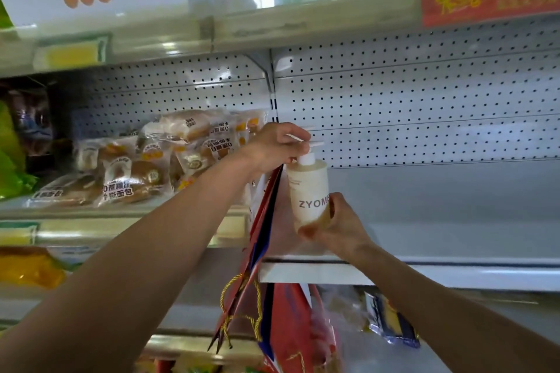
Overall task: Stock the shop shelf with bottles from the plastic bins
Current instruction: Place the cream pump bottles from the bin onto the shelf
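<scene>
Right hand [339,228] gripped the pump bottle [309,191] low on its body, left hand [277,142] pinched the pump head, bottle upright over the white shelf [454,206], beside bread packs [145,166].

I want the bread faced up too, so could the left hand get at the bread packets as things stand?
Probably not yet: the left hand grips the pump of the bottle; the bread packets lie unobstructed.

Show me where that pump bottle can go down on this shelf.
Free: the bare white shelf right of the pump bottle, running back to the pegboard wall. Crowded: left of the red gift bag, wrapped bread packs fill the shelf. Left hand pinches the pump; right hand grips the base.
</scene>
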{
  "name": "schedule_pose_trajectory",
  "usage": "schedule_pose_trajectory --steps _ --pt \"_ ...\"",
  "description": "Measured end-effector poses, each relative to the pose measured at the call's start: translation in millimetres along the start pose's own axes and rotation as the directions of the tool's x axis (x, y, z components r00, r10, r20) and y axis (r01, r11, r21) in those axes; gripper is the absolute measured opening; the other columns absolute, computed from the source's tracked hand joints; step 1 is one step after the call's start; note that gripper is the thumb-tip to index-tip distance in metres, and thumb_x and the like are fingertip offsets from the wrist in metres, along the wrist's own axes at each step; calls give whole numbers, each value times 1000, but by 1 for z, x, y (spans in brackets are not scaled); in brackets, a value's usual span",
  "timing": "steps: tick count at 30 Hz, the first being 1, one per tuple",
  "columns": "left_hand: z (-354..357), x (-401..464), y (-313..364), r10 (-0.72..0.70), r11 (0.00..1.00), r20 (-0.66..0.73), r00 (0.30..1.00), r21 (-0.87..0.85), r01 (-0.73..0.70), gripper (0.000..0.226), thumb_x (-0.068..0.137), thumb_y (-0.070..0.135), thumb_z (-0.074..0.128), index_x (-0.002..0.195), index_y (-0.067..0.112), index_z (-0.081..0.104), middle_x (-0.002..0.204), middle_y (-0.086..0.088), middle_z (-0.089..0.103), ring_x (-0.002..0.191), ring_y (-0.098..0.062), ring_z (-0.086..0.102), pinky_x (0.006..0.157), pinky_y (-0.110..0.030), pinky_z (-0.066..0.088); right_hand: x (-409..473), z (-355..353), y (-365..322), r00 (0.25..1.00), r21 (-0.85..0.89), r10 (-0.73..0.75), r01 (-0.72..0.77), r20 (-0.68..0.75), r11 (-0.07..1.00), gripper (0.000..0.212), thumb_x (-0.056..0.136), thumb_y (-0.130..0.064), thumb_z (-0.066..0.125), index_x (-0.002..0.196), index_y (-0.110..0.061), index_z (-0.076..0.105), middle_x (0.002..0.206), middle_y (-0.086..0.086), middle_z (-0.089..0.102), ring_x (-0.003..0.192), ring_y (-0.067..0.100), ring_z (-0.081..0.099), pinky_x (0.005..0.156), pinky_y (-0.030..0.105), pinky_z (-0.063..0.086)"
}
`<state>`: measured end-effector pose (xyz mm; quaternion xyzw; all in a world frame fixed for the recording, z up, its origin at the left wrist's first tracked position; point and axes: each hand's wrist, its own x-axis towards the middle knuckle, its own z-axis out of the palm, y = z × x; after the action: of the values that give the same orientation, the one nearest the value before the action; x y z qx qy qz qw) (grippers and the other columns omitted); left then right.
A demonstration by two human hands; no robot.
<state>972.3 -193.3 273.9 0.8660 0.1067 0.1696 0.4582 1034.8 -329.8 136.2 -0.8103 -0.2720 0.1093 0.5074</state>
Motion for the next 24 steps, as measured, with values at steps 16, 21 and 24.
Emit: schedule_pose_trajectory --steps 16,21,24 --pt "-11 23 -5 -74 987 18 997 145 71 24 92 15 63 114 24 63 118 -4 66 102 -21 64 99 -37 49 28 20 -17 998 -158 54 -58 -33 986 83 46 -54 77 114 -22 40 106 5 60 98 30 59 85 47 52" --pt "-10 21 -6 -79 988 -13 997 130 80 26 93 16 62 118 24 63 123 -4 64 104 -19 63 99 -33 49 27 19 -18 999 -183 34 -37 -20 982 81 51 -46 82 115 -19 39 107 6 60 100 29 58 86 47 51" --pt "-6 19 -6 -70 988 -31 997 138 74 29 95 17 59 123 21 61 127 -3 61 108 -17 60 94 -27 47 23 12 -17 1000 -190 -3 5 10 982 73 62 -36 81 118 -17 39 113 5 58 108 27 54 89 48 50"
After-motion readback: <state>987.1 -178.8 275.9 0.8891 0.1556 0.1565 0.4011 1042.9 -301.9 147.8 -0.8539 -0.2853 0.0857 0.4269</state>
